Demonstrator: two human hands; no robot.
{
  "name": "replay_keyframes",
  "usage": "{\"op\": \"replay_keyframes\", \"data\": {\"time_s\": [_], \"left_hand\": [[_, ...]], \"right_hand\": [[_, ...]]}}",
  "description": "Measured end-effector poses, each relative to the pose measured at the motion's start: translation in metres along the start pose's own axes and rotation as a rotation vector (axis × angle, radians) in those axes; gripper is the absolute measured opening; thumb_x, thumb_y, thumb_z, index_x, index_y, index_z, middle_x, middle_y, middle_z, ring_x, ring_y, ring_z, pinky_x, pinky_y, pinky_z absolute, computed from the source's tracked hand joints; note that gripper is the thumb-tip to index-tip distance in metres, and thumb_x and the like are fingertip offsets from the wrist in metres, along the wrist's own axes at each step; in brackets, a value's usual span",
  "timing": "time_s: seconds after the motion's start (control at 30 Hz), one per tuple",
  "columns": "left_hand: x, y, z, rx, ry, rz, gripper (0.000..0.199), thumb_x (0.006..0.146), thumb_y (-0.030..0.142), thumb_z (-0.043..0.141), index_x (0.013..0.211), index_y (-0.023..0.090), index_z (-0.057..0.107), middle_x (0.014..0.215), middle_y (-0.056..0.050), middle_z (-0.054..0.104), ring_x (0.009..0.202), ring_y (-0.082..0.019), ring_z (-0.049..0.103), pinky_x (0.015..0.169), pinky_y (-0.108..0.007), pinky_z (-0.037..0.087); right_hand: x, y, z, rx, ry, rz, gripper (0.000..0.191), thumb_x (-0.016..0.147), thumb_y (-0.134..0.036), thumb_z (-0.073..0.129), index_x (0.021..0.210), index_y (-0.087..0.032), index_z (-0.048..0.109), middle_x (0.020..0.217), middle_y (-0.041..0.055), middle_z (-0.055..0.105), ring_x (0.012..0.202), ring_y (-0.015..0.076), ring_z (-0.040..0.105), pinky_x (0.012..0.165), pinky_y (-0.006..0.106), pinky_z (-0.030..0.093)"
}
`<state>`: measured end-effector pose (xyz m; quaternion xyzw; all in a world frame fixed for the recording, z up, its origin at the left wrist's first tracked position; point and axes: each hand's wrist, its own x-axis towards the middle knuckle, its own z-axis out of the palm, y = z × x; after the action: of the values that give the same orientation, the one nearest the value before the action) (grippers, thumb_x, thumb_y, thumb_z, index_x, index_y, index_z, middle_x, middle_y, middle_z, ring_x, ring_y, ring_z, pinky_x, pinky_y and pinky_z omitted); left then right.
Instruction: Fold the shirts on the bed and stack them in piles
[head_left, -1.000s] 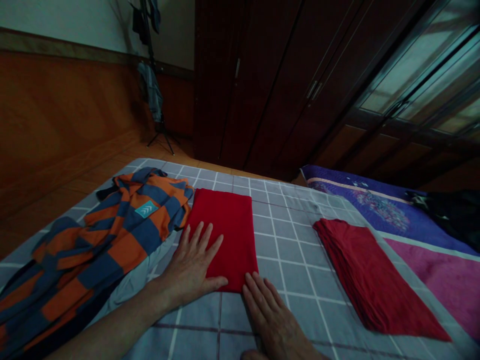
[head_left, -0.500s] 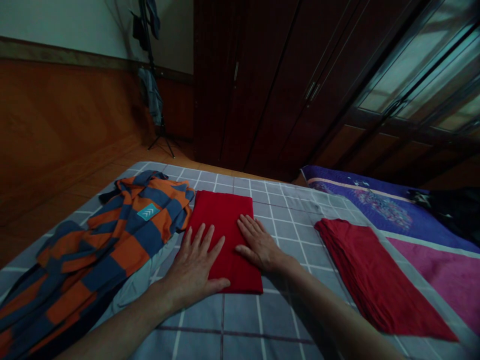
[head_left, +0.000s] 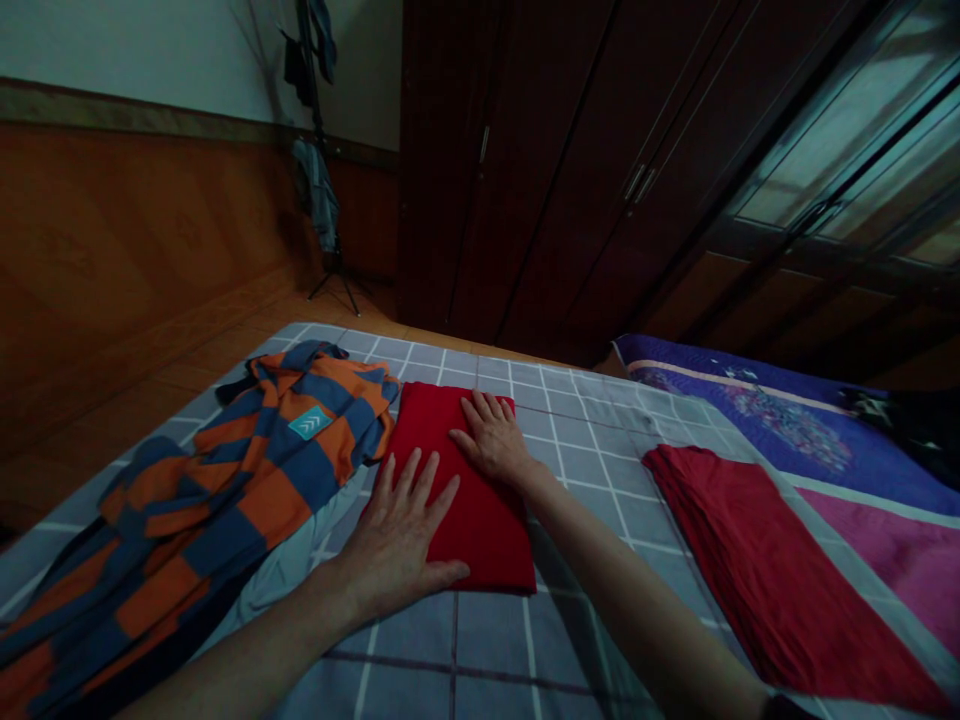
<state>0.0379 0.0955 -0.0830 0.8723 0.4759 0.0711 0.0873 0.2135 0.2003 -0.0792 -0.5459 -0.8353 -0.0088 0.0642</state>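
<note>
A red cloth (head_left: 480, 530), folded into a neat rectangle, lies flat on the grey checked bedsheet (head_left: 577, 450). On its lower left part rests my left hand (head_left: 405, 530), open with fingers spread and thumb out to the right. My right hand (head_left: 491, 435) lies flat and open on the upper right part of the cloth, fingers pointing away from me. Left of the cloth sits an orange and blue checked garment (head_left: 277, 470) with a light blue patch, loosely laid out. To the right is another folded red cloth (head_left: 772, 560), longer and less square.
A purple and pink bedspread (head_left: 750, 400) lies at the right, with a dark garment (head_left: 907, 430) on it. Beyond the bed stand a dark wooden wardrobe (head_left: 517, 180) and a coat stand (head_left: 319, 180) with clothes. Pale fabric (head_left: 289, 565) shows under the checked garment.
My right hand has slid up and slightly left across the folded red cloth. My left hand keeps its place on the cloth. The whole view has shifted slightly.
</note>
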Motion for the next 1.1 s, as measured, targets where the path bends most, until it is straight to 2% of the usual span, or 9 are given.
{"op": "replay_keyframes", "data": {"time_s": [0.07,0.2,0.33,0.43,0.57,0.7,0.87,0.97,1.1], "left_hand": [[0.000,0.001,-0.001,-0.002,-0.004,-0.005,0.088,0.076,0.073,0.046,0.146,0.023,0.028,0.154,-0.016,0.014,0.141,-0.038,0.004,0.110,-0.061,0.005],[-0.001,0.001,0.000,0.003,-0.003,-0.017,0.086,0.077,0.073,0.045,0.146,0.022,0.029,0.154,-0.017,0.015,0.140,-0.039,0.006,0.110,-0.062,0.006],[-0.002,0.000,0.002,0.015,0.041,0.008,0.086,0.077,0.071,0.048,0.146,0.023,0.027,0.154,-0.016,0.014,0.141,-0.038,0.004,0.109,-0.062,0.003],[-0.002,-0.001,0.002,0.005,0.041,0.008,0.090,0.076,0.072,0.048,0.147,0.020,0.025,0.154,-0.016,0.012,0.141,-0.038,0.004,0.110,-0.061,0.002],[0.000,0.000,-0.001,0.001,-0.012,-0.025,0.098,0.075,0.073,0.047,0.147,0.012,0.022,0.153,-0.018,0.011,0.141,-0.037,0.004,0.111,-0.059,0.003],[0.000,0.002,-0.003,0.022,-0.027,-0.033,0.100,0.075,0.073,0.046,0.148,0.009,0.019,0.153,-0.018,0.009,0.142,-0.035,0.003,0.113,-0.055,0.002],[0.000,0.003,-0.004,0.028,-0.035,-0.033,0.098,0.075,0.075,0.043,0.148,0.012,0.020,0.154,-0.018,0.008,0.141,-0.035,0.003,0.112,-0.056,0.003],[-0.002,0.001,-0.005,0.035,-0.039,-0.023,0.096,0.076,0.074,0.045,0.148,0.016,0.019,0.154,-0.017,0.008,0.141,-0.035,0.003,0.112,-0.057,0.005],[-0.001,0.002,-0.011,0.028,-0.024,0.024,0.083,0.085,0.067,0.039,0.149,0.019,0.014,0.155,-0.014,0.009,0.142,-0.033,0.005,0.112,-0.054,0.009]], "right_hand": [[0.011,-0.010,0.003,0.004,0.009,-0.013,0.068,0.093,-0.059,0.029,0.144,-0.013,0.032,0.151,0.0152,0.024,0.139,0.0311,0.020,0.110,0.048,0.018],[0.030,-0.020,0.007,0.023,-0.012,-0.191,0.064,0.094,-0.060,0.025,0.144,-0.022,0.033,0.151,0.0068,0.028,0.139,0.0264,0.021,0.112,0.043,0.017],[0.044,-0.004,0.007,0.001,0.023,-0.057,0.062,0.095,-0.056,0.023,0.142,-0.017,0.036,0.147,0.0118,0.035,0.135,0.0308,0.028,0.109,0.050,0.020],[0.041,0.004,0.003,-0.015,0.052,0.038,0.064,0.095,-0.055,0.024,0.142,-0.013,0.034,0.148,0.0171,0.030,0.135,0.0331,0.027,0.108,0.054,0.020],[0.002,-0.008,0.000,0.000,0.073,0.002,0.069,0.093,-0.053,0.036,0.145,-0.009,0.027,0.152,0.0178,0.019,0.140,0.0312,0.017,0.112,0.050,0.018],[-0.075,-0.018,-0.003,0.052,0.025,-0.122,0.064,0.093,-0.045,0.041,0.144,-0.007,0.030,0.151,0.0171,0.023,0.140,0.0290,0.016,0.112,0.050,0.022],[-0.160,-0.009,-0.013,0.095,-0.057,-0.263,0.064,0.092,-0.043,0.046,0.147,-0.020,0.024,0.153,0.0114,0.018,0.140,0.0298,0.013,0.109,0.055,0.026],[-0.179,-0.006,-0.018,0.107,-0.103,-0.273,0.065,0.092,-0.040,0.047,0.148,-0.025,0.019,0.152,0.0083,0.019,0.140,0.0305,0.015,0.107,0.057,0.030],[-0.179,-0.008,-0.022,0.139,-0.165,-0.246,0.065,0.092,-0.041,0.047,0.148,-0.027,0.017,0.152,0.0074,0.015,0.139,0.0313,0.014,0.108,0.058,0.027]]}}
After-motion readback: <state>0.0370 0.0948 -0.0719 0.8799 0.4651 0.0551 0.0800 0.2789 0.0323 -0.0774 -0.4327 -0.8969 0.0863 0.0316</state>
